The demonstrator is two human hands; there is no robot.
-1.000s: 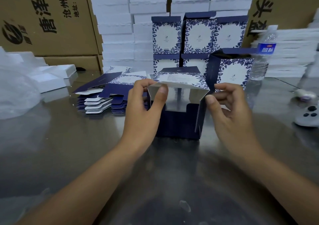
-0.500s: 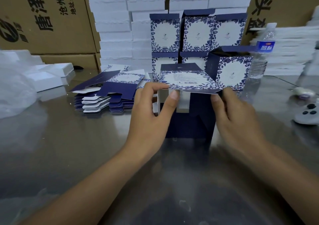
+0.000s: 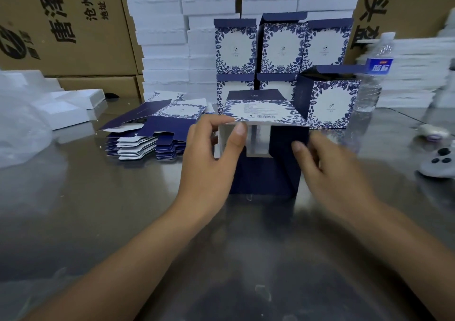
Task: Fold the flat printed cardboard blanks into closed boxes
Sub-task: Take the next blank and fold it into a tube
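Item: half-formed box point(image 3: 267, 173), navy, standing on steel table point(image 3: 98, 210), between both hands. 
L hand point(image 3: 211, 158): thumb and fingers pinching white side flap point(image 3: 227, 138), just under printed top panel point(image 3: 261, 111). 
R hand point(image 3: 330, 168): blurred, at box's rt edge; grip can't tell. 
Flat blanks point(image 3: 147, 136): stacked left of L hand. 
Finished boxes point(image 3: 280, 47): beyond grip.

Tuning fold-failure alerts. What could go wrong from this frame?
1. The box still has an open end; the left hand pinches one flap corner, which may crease it.
2. The right hand is blurred mid-move, so its push may skew the box.
3. The bottle stands close behind and could get knocked over.
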